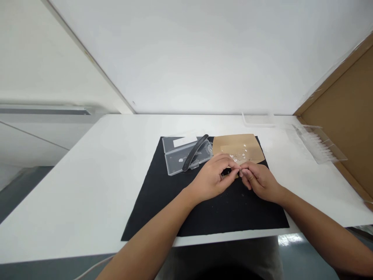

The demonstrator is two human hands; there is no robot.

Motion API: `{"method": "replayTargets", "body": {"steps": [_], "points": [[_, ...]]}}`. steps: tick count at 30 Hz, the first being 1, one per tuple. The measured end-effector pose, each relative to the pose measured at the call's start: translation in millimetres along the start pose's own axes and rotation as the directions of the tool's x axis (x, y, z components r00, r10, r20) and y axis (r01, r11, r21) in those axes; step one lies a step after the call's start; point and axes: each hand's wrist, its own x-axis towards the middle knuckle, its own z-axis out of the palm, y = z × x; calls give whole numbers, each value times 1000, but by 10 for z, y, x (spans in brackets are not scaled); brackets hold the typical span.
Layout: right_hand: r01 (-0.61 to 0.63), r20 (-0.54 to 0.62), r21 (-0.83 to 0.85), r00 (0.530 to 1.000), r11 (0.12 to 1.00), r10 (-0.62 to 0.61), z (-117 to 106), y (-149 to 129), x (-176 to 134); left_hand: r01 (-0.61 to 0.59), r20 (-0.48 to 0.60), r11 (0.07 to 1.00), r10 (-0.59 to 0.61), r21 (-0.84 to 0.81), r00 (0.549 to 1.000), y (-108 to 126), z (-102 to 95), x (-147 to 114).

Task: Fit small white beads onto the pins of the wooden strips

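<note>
My two hands meet above the right half of the black mat (233,217), backs of the hands uppermost. My left forearm (163,229) slants in over the mat's near edge, and that left hand (214,177) arches, thumb and forefinger rounded into a ring. My right forearm (317,219) enters across the mat's near right corner; the right hand (262,182) is more curled, its lower fingers tucked under. The fingers of both are pinched tip to tip on one tiny piece (240,170), over the mat right of its middle. It is too small and covered for me to tell its long axis or which way it points.

On the mat's far right part lies a kraft paper sheet (233,140) scattered with small pale bits (245,145). On its far left part sits an open clear plastic case (171,165), a curved black strip (196,152) slanting across it.
</note>
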Motion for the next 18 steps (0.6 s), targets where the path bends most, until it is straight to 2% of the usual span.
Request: {"method": "replayTargets", "body": {"steps": [4, 10, 15, 18], "points": [[4, 14, 1, 1000, 1000, -4, 1, -4, 3, 27, -41, 1000, -27, -13, 999, 19, 25, -5], [28, 25, -8, 999, 1000, -28, 8, 11, -6, 100, -75, 987, -110, -125, 991, 23, 78, -16], [13, 36, -8, 999, 1000, -13, 14, 10, -6, 180, -37, 957, -193, -230, 980, 6, 100, -33], [-46, 38, 23, 998, 999, 45, 8, -6, -3, 316, 46, 880, -321, -354, 946, 14, 106, -51]]}}
